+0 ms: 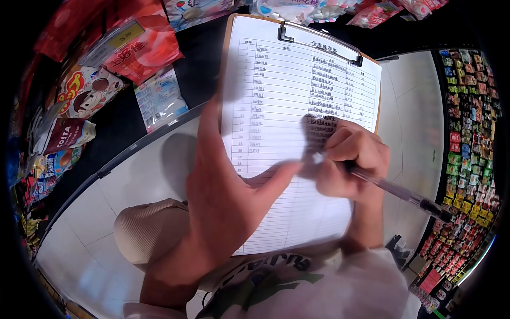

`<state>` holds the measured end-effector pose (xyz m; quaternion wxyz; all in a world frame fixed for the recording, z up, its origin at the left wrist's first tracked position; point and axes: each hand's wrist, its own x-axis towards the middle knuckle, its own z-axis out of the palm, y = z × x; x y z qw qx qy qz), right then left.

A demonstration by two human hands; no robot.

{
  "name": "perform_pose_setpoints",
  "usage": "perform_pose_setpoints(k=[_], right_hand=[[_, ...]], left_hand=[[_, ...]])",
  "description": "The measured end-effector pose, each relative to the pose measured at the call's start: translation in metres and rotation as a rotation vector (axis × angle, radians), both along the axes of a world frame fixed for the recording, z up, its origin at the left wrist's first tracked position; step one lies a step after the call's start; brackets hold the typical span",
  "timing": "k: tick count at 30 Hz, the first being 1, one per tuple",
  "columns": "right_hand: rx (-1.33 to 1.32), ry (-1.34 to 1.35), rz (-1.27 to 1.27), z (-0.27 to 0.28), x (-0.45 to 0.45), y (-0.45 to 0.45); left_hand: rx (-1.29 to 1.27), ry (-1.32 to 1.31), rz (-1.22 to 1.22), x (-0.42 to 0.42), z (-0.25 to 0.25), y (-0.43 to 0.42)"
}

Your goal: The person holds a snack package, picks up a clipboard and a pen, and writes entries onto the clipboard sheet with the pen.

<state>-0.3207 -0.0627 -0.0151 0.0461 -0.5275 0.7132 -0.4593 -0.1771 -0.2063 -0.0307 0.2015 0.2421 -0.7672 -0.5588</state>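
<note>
A clipboard [376,114] with a metal clip at its top bears a printed table sheet [276,127], its upper rows filled with handwriting. My left hand [223,196] holds the board's left side, with the thumb stretched over the paper and the other fingers hidden at the edge or beneath. Over the right part of the sheet, my right hand [356,159] is closed around a dark, clear-barrelled pen [406,195]. The pen's back end points to the lower right. Its tip is blurred near the written rows.
Snack packets [87,93] and a red bag [146,53] lie on a dark shelf at the upper left, with its rail [138,139] below. Colourful packets [473,133] fill racks at the right. Pale floor tiles [79,223] and my beige-covered knee [149,228] show below.
</note>
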Motion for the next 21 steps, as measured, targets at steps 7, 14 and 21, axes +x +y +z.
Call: perform_pose_setpoints(k=[7, 14, 21], right_hand=[[0.024, 0.000, 0.019, 0.0017, -0.0008, 0.0007], [-0.003, 0.020, 0.012, -0.0002, -0.0005, -0.0003], [0.007, 0.030, 0.007, 0.0004, -0.0006, 0.0004]], left_hand=[[-0.003, 0.016, 0.008, 0.0005, -0.0007, 0.0007], [-0.002, 0.037, 0.012, 0.0009, -0.0025, 0.0013], [0.018, 0.043, 0.002, 0.0009, -0.0031, 0.0013]])
